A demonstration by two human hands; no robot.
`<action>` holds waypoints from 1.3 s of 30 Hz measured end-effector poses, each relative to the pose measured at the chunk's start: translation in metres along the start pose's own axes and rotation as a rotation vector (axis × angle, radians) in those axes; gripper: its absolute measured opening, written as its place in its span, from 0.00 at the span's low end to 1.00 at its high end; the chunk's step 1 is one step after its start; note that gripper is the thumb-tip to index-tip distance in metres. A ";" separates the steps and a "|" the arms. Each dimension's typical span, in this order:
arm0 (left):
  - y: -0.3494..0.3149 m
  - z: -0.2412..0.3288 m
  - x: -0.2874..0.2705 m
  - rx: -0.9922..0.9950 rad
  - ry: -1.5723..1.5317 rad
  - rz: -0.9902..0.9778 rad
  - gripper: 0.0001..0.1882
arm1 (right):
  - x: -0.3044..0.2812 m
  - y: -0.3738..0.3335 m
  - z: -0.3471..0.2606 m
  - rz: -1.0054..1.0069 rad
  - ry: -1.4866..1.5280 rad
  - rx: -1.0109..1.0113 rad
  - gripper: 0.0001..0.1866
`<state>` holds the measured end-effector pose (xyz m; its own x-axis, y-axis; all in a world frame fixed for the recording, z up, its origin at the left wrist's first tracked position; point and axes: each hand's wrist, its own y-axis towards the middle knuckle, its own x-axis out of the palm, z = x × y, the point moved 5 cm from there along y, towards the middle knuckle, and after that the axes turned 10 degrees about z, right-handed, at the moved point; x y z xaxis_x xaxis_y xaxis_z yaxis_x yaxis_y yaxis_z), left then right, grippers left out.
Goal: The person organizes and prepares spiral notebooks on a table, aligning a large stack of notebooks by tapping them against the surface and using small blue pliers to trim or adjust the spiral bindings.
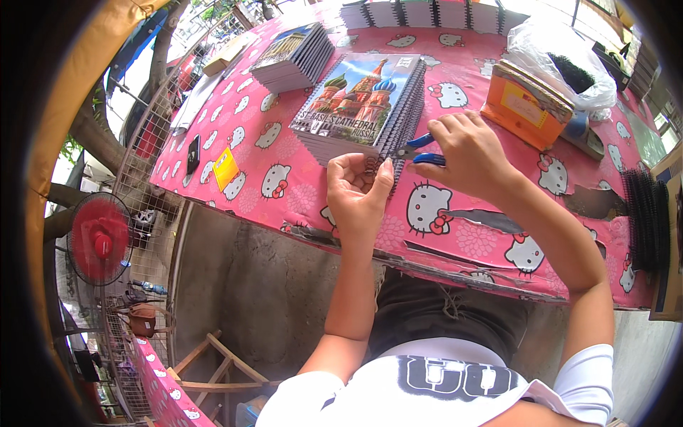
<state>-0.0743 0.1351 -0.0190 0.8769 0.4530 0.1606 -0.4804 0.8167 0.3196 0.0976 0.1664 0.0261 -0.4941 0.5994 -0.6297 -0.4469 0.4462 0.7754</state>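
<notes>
A stack of spiral notebooks (343,99) lies in front of me, the top cover showing a building with colourful domes. Black coil binding (407,107) runs down the stack's right side. At the near right corner, my left hand (357,191) is closed with thumb and fingers about the coil end of a notebook. My right hand (466,149) grips pliers with blue handles (429,159). Their jaws point left and reach the coil near that corner. My fingers partly cover the coil end, so whether the jaws bite on it is hard to tell.
Another notebook stack (293,55) stands at the back left. An orange box (528,103) and a white plastic bag (562,60) are at the right. Black coils (638,217) lie by the right edge. The pink tablecloth (384,245) is torn near the front. A phone (193,154) lies left.
</notes>
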 end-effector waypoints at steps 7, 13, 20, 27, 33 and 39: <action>0.000 -0.005 -0.008 -0.144 -0.009 0.016 0.17 | 0.008 -0.006 0.001 -0.483 0.101 0.294 0.28; -0.001 -0.011 -0.004 -0.197 -0.040 -0.025 0.18 | 0.005 -0.016 0.006 -0.071 0.010 0.078 0.27; 0.002 -0.019 -0.014 -0.254 -0.061 -0.009 0.18 | 0.020 -0.015 0.001 -0.605 0.127 0.403 0.28; -0.001 -0.022 -0.005 -0.242 -0.057 -0.019 0.16 | 0.016 -0.018 0.004 0.149 0.009 -0.038 0.26; 0.003 -0.028 -0.014 -0.293 -0.094 -0.033 0.19 | 0.028 -0.029 0.006 -0.550 0.115 0.395 0.29; -0.006 -0.028 -0.006 -0.276 0.001 -0.049 0.16 | 0.019 -0.024 0.007 0.191 0.029 -0.072 0.29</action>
<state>-0.0768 0.1381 -0.0483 0.8991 0.4112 0.1501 -0.4234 0.9039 0.0602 0.1042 0.1713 -0.0040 -0.5955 0.6492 -0.4731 -0.3942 0.2770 0.8763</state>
